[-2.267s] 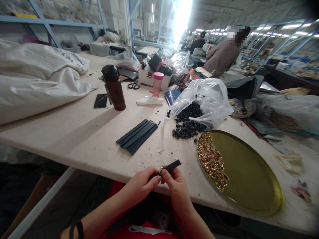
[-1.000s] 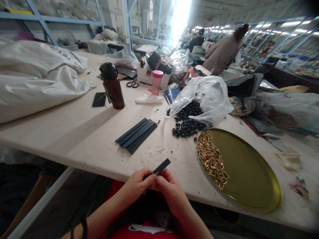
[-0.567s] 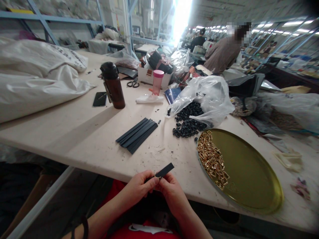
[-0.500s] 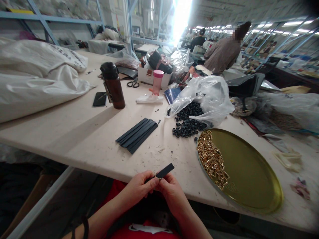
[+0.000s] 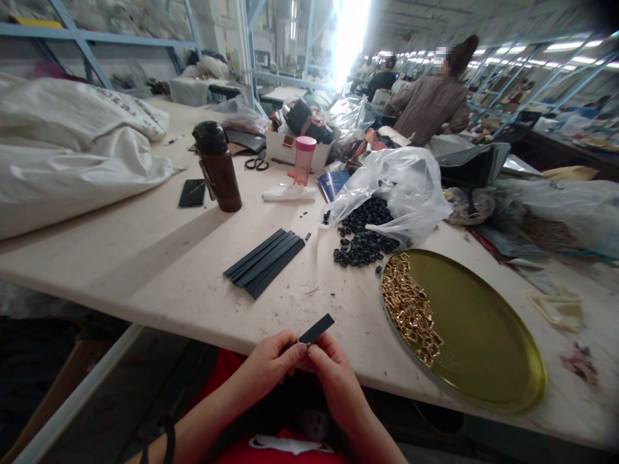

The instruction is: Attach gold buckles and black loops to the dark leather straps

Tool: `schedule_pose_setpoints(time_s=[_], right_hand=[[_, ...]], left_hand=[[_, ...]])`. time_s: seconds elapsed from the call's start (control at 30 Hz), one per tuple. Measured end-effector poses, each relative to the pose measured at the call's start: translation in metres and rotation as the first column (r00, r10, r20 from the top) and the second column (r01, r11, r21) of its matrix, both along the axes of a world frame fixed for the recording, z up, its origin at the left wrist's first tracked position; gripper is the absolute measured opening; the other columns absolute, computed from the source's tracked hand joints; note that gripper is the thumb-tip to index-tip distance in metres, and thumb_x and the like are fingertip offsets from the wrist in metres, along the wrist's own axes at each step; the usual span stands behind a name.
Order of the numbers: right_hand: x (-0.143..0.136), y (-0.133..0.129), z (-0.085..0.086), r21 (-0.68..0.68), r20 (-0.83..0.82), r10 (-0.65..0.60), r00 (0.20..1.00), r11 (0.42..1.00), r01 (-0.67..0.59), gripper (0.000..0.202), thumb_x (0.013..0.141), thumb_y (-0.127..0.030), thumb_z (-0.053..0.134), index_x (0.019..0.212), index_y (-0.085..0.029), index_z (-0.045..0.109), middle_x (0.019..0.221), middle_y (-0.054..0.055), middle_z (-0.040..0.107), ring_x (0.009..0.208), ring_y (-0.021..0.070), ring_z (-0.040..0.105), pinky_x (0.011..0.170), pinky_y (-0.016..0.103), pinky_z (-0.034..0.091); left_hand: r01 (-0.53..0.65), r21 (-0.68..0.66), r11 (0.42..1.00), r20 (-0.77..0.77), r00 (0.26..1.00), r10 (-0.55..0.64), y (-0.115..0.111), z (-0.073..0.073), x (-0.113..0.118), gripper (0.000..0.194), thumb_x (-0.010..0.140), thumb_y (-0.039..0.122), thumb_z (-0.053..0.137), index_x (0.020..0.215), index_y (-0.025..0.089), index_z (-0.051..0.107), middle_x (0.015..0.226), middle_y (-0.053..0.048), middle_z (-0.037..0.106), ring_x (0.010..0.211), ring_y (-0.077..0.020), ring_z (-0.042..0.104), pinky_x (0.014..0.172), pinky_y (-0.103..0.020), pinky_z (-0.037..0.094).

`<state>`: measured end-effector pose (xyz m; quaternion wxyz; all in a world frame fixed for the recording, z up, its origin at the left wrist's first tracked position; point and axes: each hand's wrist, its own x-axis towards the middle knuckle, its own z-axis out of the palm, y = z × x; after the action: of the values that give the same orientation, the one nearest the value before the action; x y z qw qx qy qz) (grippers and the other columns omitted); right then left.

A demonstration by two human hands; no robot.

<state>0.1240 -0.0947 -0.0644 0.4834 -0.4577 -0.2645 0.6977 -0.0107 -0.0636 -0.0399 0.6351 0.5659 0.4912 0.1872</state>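
Note:
At the table's front edge, my left hand [image 5: 279, 356] and my right hand [image 5: 333, 364] meet, both closed on one short black strap [image 5: 317, 328]. The strap's flat end sticks up to the right between them. A small metallic glint shows where the thumbs come together; fingers hide most of that part. Beyond my hands lies a stack of black strips [image 5: 265, 261]. Gold-coloured buckles [image 5: 410, 309] are heaped on the left side of a round gold tray [image 5: 488, 335] to the right. Small black loops [image 5: 362, 248] spill out of a clear plastic bag [image 5: 411, 187].
A brown bottle [image 5: 220, 171] stands at the left beside a black phone [image 5: 192, 193]. Scissors [image 5: 256, 162], a pink-lidded cup [image 5: 304, 161] and a filled cardboard box [image 5: 285, 145] are farther back. White sacking [image 5: 72, 154] covers the left side. A person [image 5: 430, 100] is at the back right.
The strap's free end has shifted slightly left and my thumbs have moved a little on it. Both hands keep their hold. The person behind has changed posture.

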Motion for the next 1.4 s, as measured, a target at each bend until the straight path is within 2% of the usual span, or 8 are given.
schedule_pose_setpoints(time_s=[0.37, 0.77, 1.4], right_hand=[[-0.002, 0.0, -0.004, -0.047, 0.015, -0.03, 0.999, 0.998, 0.031, 0.007, 0.073, -0.02, 0.057, 0.08, -0.018, 0.058, 0.071, -0.003, 0.058, 0.057, 0.009, 0.05, 0.055, 0.021, 0.04], [-0.002, 0.0, -0.011, -0.044, 0.034, -0.032, 0.999, 0.998, 0.034, 0.009, 0.072, -0.019, 0.056, 0.08, -0.018, 0.057, 0.067, -0.003, 0.056, 0.055, 0.0085, 0.047, 0.054, 0.021, 0.04], [-0.002, 0.001, -0.011, -0.033, 0.007, -0.023, 1.0, 0.999, 0.023, 0.009, 0.073, -0.015, 0.052, 0.08, -0.018, 0.056, 0.067, -0.003, 0.054, 0.055, 0.0082, 0.046, 0.052, 0.02, 0.039]], left_hand=[[0.042, -0.003, 0.999, 0.044, 0.998, -0.042, -0.003, -0.005, 0.0, 0.034, 0.081, 0.045, 0.043, 0.072, 0.014, 0.052, 0.055, 0.005, 0.043, 0.045, -0.0069, 0.038, 0.04, -0.017, 0.03], [0.05, 0.02, 0.999, 0.047, 0.998, -0.051, -0.005, -0.006, 0.001, 0.032, 0.082, 0.043, 0.042, 0.072, 0.015, 0.052, 0.055, 0.006, 0.043, 0.045, -0.0062, 0.037, 0.04, -0.017, 0.029], [0.048, 0.01, 0.999, 0.055, 0.997, -0.048, -0.005, -0.012, 0.002, 0.033, 0.081, 0.045, 0.043, 0.073, 0.014, 0.053, 0.057, 0.005, 0.044, 0.046, -0.0071, 0.039, 0.04, -0.017, 0.031]])
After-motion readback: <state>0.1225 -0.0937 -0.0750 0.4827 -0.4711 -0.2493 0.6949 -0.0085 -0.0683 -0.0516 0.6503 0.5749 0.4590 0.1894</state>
